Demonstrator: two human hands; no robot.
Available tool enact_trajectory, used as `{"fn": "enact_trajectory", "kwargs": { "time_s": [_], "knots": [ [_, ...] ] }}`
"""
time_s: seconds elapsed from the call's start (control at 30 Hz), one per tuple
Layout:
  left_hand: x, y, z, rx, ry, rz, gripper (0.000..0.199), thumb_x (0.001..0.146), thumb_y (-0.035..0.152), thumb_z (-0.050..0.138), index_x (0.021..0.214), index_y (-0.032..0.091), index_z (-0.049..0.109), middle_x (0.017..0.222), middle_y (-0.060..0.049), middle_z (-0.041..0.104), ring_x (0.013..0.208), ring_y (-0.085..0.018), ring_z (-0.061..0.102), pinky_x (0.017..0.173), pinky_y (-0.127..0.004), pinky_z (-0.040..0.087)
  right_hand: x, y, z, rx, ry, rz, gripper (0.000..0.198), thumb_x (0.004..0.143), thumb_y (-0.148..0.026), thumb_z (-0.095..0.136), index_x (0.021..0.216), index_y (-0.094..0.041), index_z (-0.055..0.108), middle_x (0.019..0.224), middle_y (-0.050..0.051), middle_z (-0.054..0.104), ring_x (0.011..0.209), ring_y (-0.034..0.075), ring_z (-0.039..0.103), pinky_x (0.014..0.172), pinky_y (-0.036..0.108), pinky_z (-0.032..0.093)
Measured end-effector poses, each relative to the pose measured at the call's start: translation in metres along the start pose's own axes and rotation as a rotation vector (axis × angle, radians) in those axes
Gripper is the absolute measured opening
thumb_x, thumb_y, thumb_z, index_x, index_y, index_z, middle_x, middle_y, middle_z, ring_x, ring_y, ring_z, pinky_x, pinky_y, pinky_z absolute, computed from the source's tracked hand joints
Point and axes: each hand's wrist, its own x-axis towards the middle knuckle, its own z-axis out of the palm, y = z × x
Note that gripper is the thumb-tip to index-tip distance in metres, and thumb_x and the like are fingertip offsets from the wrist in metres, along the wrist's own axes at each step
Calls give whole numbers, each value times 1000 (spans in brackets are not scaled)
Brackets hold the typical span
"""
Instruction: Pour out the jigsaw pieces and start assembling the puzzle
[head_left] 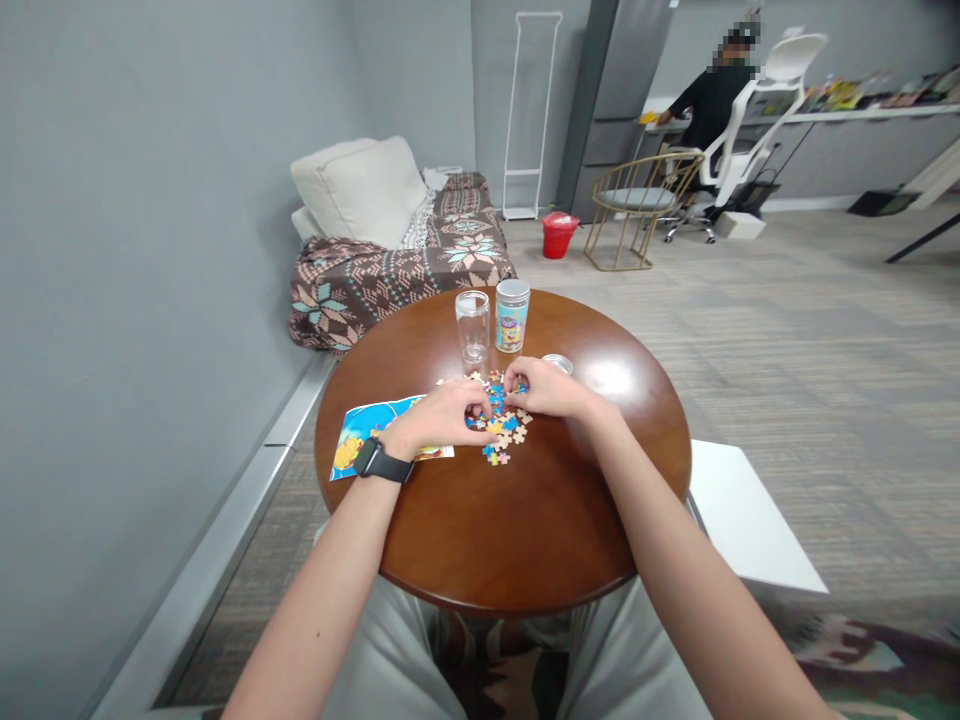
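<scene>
A loose pile of small jigsaw puzzle pieces [505, 436], some blue or yellow and some plain tan side up, lies on the round wooden table [510, 530]. Over its left side is my left hand [448, 412], wearing a black watch on the wrist, with thumb and curled fingers apart. My right hand [546, 387] reaches in from the other side, fingertips and thumb closed around what looks like a puzzle piece, mostly hidden. Under my left hand and wrist lies a blue picture sheet [361, 440], partly covered.
Behind the pile stand a clear jar [473, 335] and a lidded cartoon-print can [511, 318]. A round clear lid [559, 363] lies beyond my right hand. Farther back are a covered sofa [397, 265], a red bin [557, 238], a wire chair [637, 200] and a person [712, 105] at a counter.
</scene>
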Motion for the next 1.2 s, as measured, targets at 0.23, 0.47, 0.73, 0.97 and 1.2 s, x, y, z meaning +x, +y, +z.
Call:
{"fn": "enact_trajectory", "kwargs": {
  "time_s": [0.23, 0.47, 0.73, 0.97, 1.2],
  "knots": [
    [3, 4, 3, -47, -7, 7, 26, 79, 44, 67, 76, 18, 61, 71, 2, 56, 69, -13, 49, 67, -26, 37, 4, 3, 1, 57, 129, 9, 7, 73, -12, 66, 78, -16, 69, 77, 1, 68, 68, 12, 60, 67, 21, 44],
    [3, 3, 3, -149, -94, 14, 23, 77, 42, 72, 83, 20, 70, 85, -1, 62, 79, -15, 55, 74, -26, 41, 2, 2, 0, 34, 103, -37, 24, 76, -8, 54, 85, -18, 73, 86, 2, 74, 78, 15, 66, 75, 23, 46],
    [3, 7, 1, -235, -20, -52, 14, 84, 30, 63, 76, 18, 62, 73, 1, 56, 67, -13, 50, 63, -25, 39, 3, 4, 1, 16, 92, -34, 28, 79, -8, 50, 90, -19, 73, 92, 3, 75, 84, 16, 67, 77, 24, 45],
    [1, -5, -4, -82, 241, -133, 10, 88, 25, 55, 80, 18, 57, 84, -2, 59, 78, -15, 55, 72, -28, 42, 0, -1, 0, 61, 32, -79, 25, 74, -7, 55, 88, -16, 73, 82, 3, 71, 72, 13, 62, 69, 22, 45],
    [-2, -6, -4, 74, 101, -88, 12, 84, 21, 55, 75, 18, 63, 81, -1, 60, 73, -14, 55, 72, -28, 42, -1, 1, 0, 105, -168, -118, 8, 71, -18, 68, 78, -16, 73, 75, 2, 66, 66, 12, 55, 63, 23, 41]
  ]
}}
